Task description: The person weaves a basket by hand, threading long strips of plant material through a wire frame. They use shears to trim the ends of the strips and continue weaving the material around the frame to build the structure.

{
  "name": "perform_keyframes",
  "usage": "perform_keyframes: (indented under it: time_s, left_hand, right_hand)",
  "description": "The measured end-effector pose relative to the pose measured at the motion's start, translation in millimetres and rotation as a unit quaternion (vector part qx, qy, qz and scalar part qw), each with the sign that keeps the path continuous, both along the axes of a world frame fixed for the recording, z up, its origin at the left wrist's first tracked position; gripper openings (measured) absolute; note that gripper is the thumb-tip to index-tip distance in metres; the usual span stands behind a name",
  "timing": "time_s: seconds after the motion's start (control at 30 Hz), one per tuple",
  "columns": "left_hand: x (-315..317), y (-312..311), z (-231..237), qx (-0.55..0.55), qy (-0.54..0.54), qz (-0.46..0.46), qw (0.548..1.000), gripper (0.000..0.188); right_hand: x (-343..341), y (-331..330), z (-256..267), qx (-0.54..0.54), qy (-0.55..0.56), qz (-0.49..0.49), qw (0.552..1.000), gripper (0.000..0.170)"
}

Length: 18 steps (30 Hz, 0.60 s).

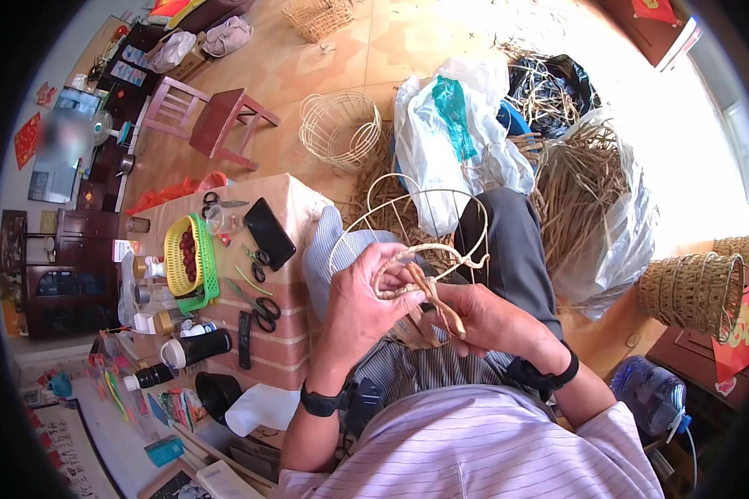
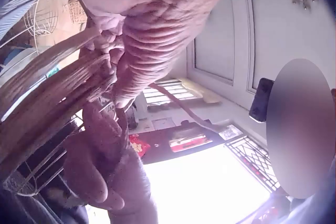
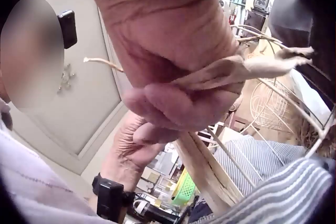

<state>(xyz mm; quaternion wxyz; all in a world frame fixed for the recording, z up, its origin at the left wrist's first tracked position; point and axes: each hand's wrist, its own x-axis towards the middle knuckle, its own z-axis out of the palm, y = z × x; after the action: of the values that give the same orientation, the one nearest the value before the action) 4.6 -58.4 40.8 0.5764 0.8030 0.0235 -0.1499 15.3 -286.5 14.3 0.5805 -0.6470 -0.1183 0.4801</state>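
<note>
A round frame of thin pale canes (image 1: pixel 408 193) rests over the lap, its wrapped rim held up by the left hand (image 1: pixel 364 298), whose fingers and thumb grip it. Close beside it, the right hand (image 1: pixel 491 316) pinches a twisted brown dried strip (image 1: pixel 443 309) that crosses the rim. In the left wrist view broad dried strips (image 2: pixel 47 85) run into the fingers of the left hand (image 2: pixel 152 29). The right wrist view has the right hand (image 3: pixel 173 61) with curled fingers round a strip (image 3: pixel 226 71); the left hand (image 3: pixel 131 148) touches it from below.
To the left, a table (image 1: pixel 283 353) bears scissors (image 1: pixel 265 312), a phone (image 1: pixel 270 232) and a green and yellow basket (image 1: pixel 204 258). On the floor ahead are a wire-like basket frame (image 1: pixel 339 129), a white bag (image 1: pixel 429 125) and dried stalks (image 1: pixel 582 183). A woven basket (image 1: pixel 691 295) stands right.
</note>
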Motion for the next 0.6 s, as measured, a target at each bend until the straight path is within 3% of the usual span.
perform_keyframes:
  time_s: [0.1, 0.23, 0.3, 0.37, 0.4, 0.47, 0.5, 0.53, 0.6]
  left_hand:
    - [0.7, -1.1, -10.3, -0.056, -0.005, 0.01, 0.998, 0.051]
    - [-1.3, -3.6, -1.2, 0.013, -0.02, -0.027, 0.999, 0.056]
    - [-3.3, -3.9, -4.6, 0.017, -0.049, -0.028, 0.998, 0.057]
    - [-4.6, -4.7, -4.7, -0.013, -0.041, -0.008, 0.999, 0.055]
    - [-6.1, -5.4, -5.0, -0.028, -0.036, 0.001, 0.999, 0.054]
    - [-7.8, -5.2, -6.9, -0.027, -0.056, 0.0, 0.998, 0.056]
    - [-7.2, -4.9, -7.9, -0.025, -0.068, -0.001, 0.997, 0.056]
    - [-9.1, -4.8, -9.2, -0.037, -0.064, 0.007, 0.997, 0.056]
    - [-9.7, -5.9, -4.4, -0.001, -0.067, -0.01, 0.998, 0.057]
  right_hand:
    - [-5.2, -0.5, 0.8, -0.006, -0.005, -0.015, 1.0, 0.053]
    - [-2.2, -5.6, -12.1, 0.03, 0.074, 0.028, 0.996, 0.05]
    - [-16.8, -10.3, -12.2, -0.042, -0.123, -0.013, 0.991, 0.047]
    - [-34.8, -12.8, -32.1, -0.109, -0.361, -0.026, 0.926, 0.048]
    - [-35.1, -13.0, -32.2, -0.06, -0.288, -0.033, 0.955, 0.048]
    - [-28.0, -12.8, -33.1, 0.05, -0.002, -0.049, 0.998, 0.046]
    - [-21.7, -12.4, -34.6, 0.105, 0.14, -0.056, 0.983, 0.046]
    - [-14.7, -15.0, -39.3, 0.112, 0.2, -0.061, 0.971, 0.043]
    - [-22.6, -14.8, -37.2, -0.063, 0.042, 0.023, 0.997, 0.051]
